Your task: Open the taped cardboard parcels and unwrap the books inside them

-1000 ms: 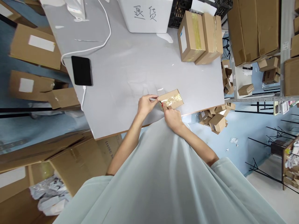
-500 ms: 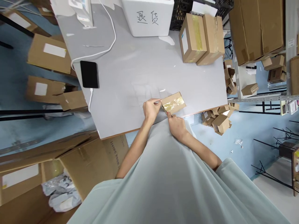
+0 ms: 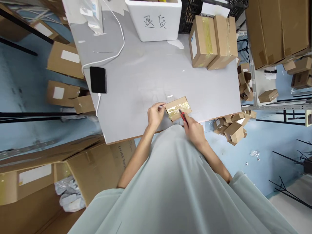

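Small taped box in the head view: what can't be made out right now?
- Head view, small box: contents hidden, taped shut; its left end is covered by the left hand.
- Head view, red tool in the right hand: too small to identify; the handle is hidden by the fingers.

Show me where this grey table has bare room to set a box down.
Widest bare patch: the table middle, bordered by phone, foam box and small taped box. A narrower strip lies between it and the two cardboard boxes. Crowded: near edge, where left hand and right hand with cutter work.
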Demonstrator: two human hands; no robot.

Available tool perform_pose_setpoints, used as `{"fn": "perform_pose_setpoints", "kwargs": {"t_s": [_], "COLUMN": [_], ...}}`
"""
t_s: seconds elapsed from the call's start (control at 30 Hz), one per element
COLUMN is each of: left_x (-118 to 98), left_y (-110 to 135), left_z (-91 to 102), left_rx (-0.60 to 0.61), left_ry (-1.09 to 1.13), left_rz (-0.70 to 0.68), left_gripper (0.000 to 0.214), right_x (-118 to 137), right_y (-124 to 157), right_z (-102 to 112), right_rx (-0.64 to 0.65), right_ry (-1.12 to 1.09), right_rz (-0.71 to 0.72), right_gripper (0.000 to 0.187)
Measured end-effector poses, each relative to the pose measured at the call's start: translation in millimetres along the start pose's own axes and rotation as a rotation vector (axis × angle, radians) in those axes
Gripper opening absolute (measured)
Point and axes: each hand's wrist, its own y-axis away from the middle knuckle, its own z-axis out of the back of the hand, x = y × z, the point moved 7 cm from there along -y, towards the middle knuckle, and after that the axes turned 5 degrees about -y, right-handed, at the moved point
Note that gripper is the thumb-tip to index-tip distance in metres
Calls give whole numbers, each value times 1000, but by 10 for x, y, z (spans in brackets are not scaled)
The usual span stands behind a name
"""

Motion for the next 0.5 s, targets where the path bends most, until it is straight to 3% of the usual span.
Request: {"fn": "perform_pose_setpoints", "kwargs": {"t_s": [0.07, 0.17, 0.23, 0.37, 0.5], "left_x": [-12, 10, 86, 183, -51], "left_y": [18, 86, 123, 85, -15], "left_z": [-39, -146, -183, -121, -92], "left_rx": [78, 289, 398, 435, 383], "left_ry": [23, 72, 110, 109, -137], "left_rz": [-59, -162, -156, -99, -175], "left_gripper": [44, 87, 105, 103, 101], "right_x": [-233, -531, -656, -718, -656], "right_y": [-41, -150, -215, -285, -356], "right_z": [77, 97, 72, 14, 0], "right_rx": [-77, -134, -139, -100, -26], "right_ry": [-79, -194, -246, -269, -204], "right_rz": [-32, -33, -12, 38, 43], "right_gripper": [59, 59, 59, 58, 59]}}
